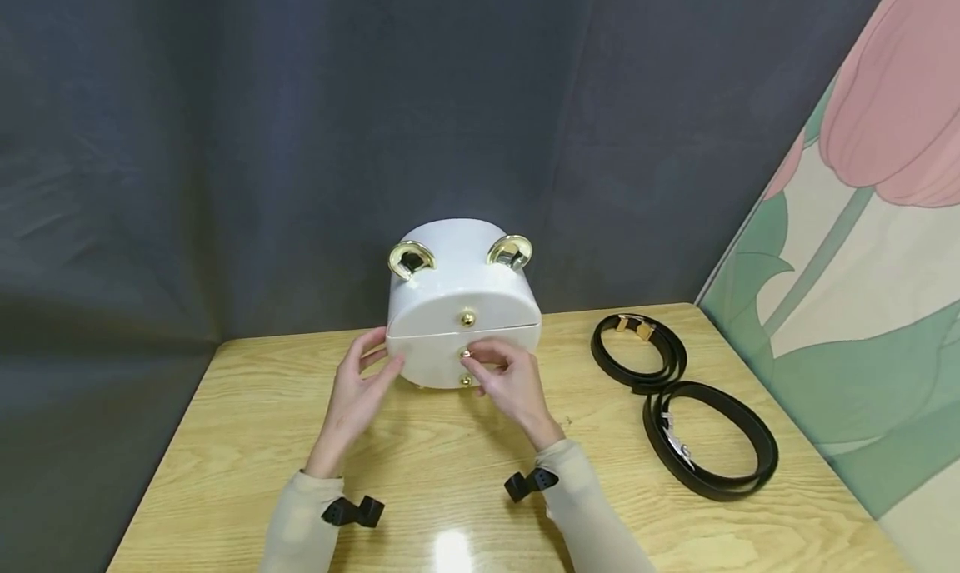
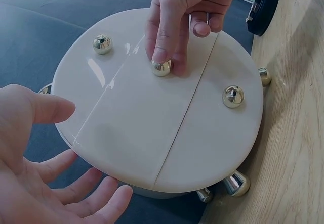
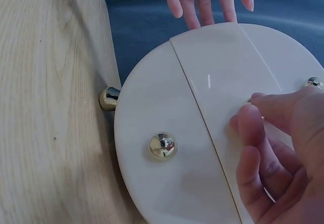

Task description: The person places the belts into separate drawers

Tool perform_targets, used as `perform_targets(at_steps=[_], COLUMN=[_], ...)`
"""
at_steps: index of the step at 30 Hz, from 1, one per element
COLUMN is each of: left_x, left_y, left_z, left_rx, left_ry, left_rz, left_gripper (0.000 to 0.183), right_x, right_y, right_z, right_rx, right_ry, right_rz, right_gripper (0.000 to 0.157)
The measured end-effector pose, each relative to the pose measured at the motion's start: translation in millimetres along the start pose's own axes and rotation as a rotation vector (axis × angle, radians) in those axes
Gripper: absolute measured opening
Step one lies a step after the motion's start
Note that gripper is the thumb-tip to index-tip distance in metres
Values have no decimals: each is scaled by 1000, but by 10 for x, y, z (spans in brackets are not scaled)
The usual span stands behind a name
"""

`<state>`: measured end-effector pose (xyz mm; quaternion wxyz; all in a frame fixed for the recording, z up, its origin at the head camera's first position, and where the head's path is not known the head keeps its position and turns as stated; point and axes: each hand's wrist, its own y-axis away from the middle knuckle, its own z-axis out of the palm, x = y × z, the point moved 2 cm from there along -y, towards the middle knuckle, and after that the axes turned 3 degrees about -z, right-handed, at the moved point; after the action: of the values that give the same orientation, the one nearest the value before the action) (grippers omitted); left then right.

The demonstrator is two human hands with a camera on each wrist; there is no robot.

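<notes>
A white drum-shaped box [image 1: 465, 261] with drawers across its round front stands at the back of the table. Two gold ears rise from its top, and gold feet [image 2: 237, 183] support it. Three gold ball knobs run down the front: an upper knob [image 2: 102, 44], a middle knob [image 2: 162, 69] and a lower knob [image 3: 163, 145]. My right hand [image 1: 513, 381] pinches the middle knob between thumb and fingers. My left hand [image 1: 354, 402] is spread at the box's left side, its fingertips right at the edge. Both drawer seams look closed in the left wrist view.
To the right of the box lie two coiled black belts, the farther belt [image 1: 677, 365] with a gold buckle and the nearer belt [image 1: 738, 483] with a silver one. A dark curtain [image 1: 300, 140] hangs behind the wooden table [image 1: 247, 440]; a tulip-patterned cloth [image 1: 885, 331] hangs on the right.
</notes>
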<state>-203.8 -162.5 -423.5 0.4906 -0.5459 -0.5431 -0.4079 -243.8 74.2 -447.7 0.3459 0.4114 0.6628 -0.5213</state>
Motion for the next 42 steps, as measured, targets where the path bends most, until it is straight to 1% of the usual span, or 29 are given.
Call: perform_targets(at_steps=[5,13,18,23,29,36,42], left_x=[11,12,21,21,15,6,5], left_y=[-13,-8,6,9,14,26,15], left_z=[-12,-25,-22,-7,2,6,10], left_rx=[5,-19,-14,-13,-17,-12,-16], left_ry=[-3,-5,-7,4,19,22,22], left_rz=[-2,-5,1,-3,4,-7,-2], left_gripper=[54,55,54,54,55,55,54], right_x=[-1,-18,-27,-54,-90,-102,-146], right_y=[6,62,78,98,136,196,250], right_z=[-2,-24,-31,-54,-66,-76,-102], right_rx=[-5,-6,-14,-27,-54,-81,-86], right_ry=[5,34,42,81,100,95,114], right_rz=[-5,-45,-69,-51,-44,-59,-78], right_gripper=[18,14,15,15,16,15,15])
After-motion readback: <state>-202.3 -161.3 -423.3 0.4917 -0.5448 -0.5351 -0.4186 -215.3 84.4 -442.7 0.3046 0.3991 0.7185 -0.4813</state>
